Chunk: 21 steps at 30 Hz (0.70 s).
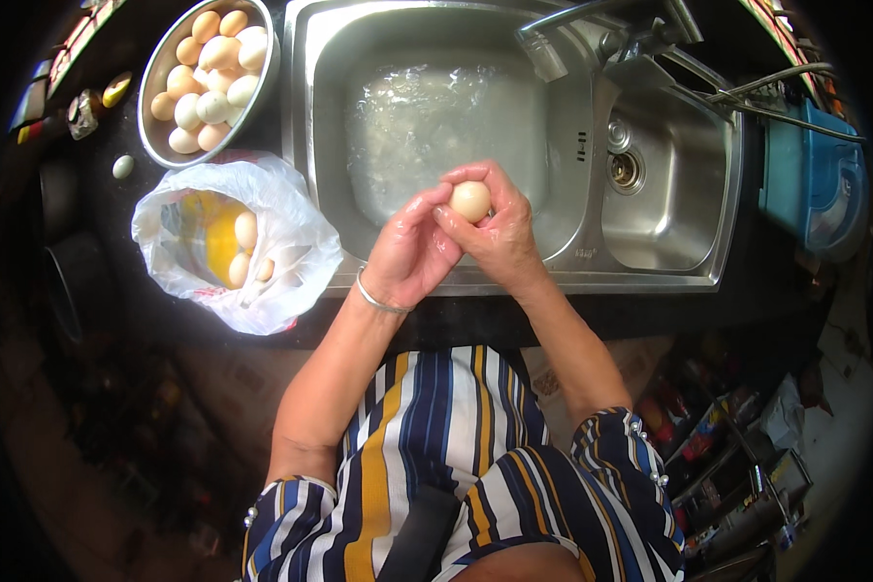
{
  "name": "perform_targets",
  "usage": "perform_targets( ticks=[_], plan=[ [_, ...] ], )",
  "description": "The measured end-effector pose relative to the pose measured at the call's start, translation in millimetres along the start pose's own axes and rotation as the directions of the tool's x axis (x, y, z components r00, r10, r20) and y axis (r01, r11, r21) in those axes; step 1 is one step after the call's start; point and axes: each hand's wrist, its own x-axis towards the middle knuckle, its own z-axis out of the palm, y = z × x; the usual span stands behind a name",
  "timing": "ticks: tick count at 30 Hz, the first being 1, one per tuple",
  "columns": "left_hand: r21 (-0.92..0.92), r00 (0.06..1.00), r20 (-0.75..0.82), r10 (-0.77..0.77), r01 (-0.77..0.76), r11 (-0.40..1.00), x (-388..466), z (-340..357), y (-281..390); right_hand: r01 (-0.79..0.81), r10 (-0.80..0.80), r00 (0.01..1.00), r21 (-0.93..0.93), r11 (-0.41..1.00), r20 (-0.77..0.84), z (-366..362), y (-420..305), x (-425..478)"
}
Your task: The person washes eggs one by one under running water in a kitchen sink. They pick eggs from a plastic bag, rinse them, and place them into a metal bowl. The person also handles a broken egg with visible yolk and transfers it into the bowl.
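Above the near side of a steel sink basin (407, 44), my right hand (503, 225) grips a pale egg (471, 201) between thumb and curled fingers. My left hand (416, 251) is cupped, palm up, against the right hand, its fingers reaching the egg's left side. Part of those fingers is hidden, and whether they grip the egg is unclear. Both hands look wet. Rippling water lies in the basin. To the left, a metal bowl (145, 109) holds many brown, cream and whitish eggs. Nearer me, a white plastic bag (291, 218) stands open with several eggs and something yellow inside.
A faucet (575, 18) extends over the basin from the back right. Beside it is a smaller basin (662, 196) with a drain strainer. One pale egg (123, 166) lies on the dark counter (116, 204) left of the bag. A blue plastic container (822, 182) stands far right.
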Motion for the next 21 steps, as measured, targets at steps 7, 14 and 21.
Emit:
perform_targets(
  ticks=[7,14,21],
  plan=[
    [0.16,0.999,-0.026,0.033,-0.028,0.987,1,23,-1,-0.159,0.154,0.987,0.145,0.976,0.047,-13,-2,10],
    [0.374,0.951,-0.303,0.059,0.061,0.925,4,-1,10,-0.103,0.113,0.985,-0.076,0.992,0.129,-9,23,12],
    [0.432,0.867,-0.498,0.018,0.23,0.872,-8,-35,-6,-0.327,0.352,0.93,-0.678,0.658,-0.106,-69,188,74]
  ],
)
